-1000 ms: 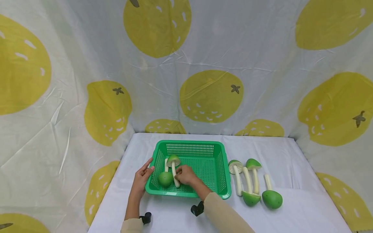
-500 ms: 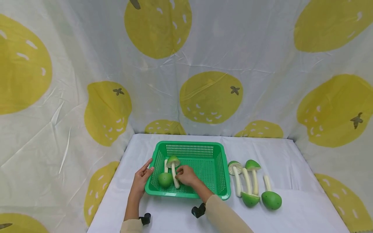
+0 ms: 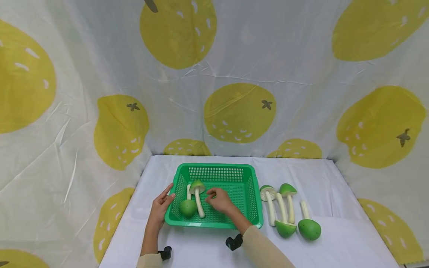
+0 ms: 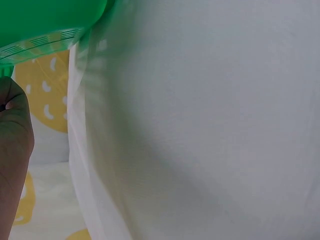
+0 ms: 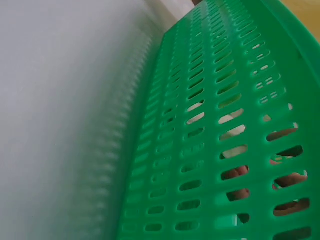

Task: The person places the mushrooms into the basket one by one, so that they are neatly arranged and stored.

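A green plastic basket (image 3: 214,225) stands on the white-covered table. My left hand (image 3: 159,210) holds its left rim, thumb over the edge; the left wrist view shows only part of that hand (image 4: 12,110) under the rim. Two green-capped mushrooms lie at the basket's left: one (image 3: 188,208) has its cap toward me, the other (image 3: 199,204) its cap away. Just right of the second stem, my right hand (image 3: 220,201) hovers inside the basket, fingers loosely bent, holding nothing. In the right wrist view the slotted basket wall (image 5: 200,145) mostly hides the hand.
Several more green-capped mushrooms lie right of the basket, among them one with its cap away (image 3: 288,190), one with its cap toward me (image 3: 286,229) and one at the far right (image 3: 309,229). Lemon-print cloth (image 3: 241,111) hangs behind and at both sides.
My right hand has let go of the second mushroom's stem and moved slightly right of it. That mushroom stays in the basket. The left hand keeps its place on the rim.
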Available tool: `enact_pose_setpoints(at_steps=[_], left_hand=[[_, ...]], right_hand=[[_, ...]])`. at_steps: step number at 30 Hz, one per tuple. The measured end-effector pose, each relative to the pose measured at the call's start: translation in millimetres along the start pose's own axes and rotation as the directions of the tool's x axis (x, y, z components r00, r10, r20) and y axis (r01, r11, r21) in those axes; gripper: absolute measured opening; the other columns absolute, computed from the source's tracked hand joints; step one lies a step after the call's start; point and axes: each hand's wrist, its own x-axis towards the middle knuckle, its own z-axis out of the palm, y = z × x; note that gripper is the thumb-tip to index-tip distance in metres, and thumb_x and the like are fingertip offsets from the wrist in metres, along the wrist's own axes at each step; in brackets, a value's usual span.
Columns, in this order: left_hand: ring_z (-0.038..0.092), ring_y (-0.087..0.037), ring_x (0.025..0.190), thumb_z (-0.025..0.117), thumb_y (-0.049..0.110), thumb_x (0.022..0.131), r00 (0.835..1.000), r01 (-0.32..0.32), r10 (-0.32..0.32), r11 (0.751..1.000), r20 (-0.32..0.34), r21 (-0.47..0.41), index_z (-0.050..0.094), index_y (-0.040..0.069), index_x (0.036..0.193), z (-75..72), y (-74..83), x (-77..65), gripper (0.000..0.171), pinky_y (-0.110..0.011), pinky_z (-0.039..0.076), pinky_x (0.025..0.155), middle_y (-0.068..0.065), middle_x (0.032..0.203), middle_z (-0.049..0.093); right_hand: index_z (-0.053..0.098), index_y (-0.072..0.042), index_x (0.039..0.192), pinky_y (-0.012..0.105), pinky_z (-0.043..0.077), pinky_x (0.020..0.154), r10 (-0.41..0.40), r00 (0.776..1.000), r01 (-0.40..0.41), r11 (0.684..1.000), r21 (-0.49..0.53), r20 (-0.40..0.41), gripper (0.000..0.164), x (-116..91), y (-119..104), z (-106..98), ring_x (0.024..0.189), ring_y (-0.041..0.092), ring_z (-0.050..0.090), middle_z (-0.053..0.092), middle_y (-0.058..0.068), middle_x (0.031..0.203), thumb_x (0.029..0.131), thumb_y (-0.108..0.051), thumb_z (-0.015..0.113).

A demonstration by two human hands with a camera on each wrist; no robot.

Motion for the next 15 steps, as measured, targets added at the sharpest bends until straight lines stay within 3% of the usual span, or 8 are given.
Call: enact_pose_setpoints(at_steps=[6,15], left_hand=[[0.042,-0.007,0.061,0.072,0.033,0.098,1.0,0.014,-0.014,1.0,0.004,-0.02,0.058,0.031,0.147,-0.5,0.4,-0.2,0.051,-0.021,0.041,0.055,0.005,0.075,0.048],[0.042,-0.006,0.063,0.072,0.032,0.098,1.0,0.018,-0.018,1.0,-0.004,-0.014,0.058,0.027,0.148,0.7,0.9,-0.2,0.052,-0.021,0.042,0.056,0.006,0.074,0.047]], right_hand=[[0.066,0.005,0.124,0.036,0.055,0.073,-0.037,0.998,0.037,0.999,-0.016,-0.043,0.032,-3,4,-10,0.096,0.026,0.068,0.07,0.011,0.104,0.098,-0.012,0.069],[0.068,0.004,0.123,0.035,0.057,0.073,-0.074,0.994,0.072,0.997,-0.022,-0.075,0.031,-9,6,-25,0.091,0.024,0.07,0.07,0.012,0.104,0.097,-0.012,0.07]])
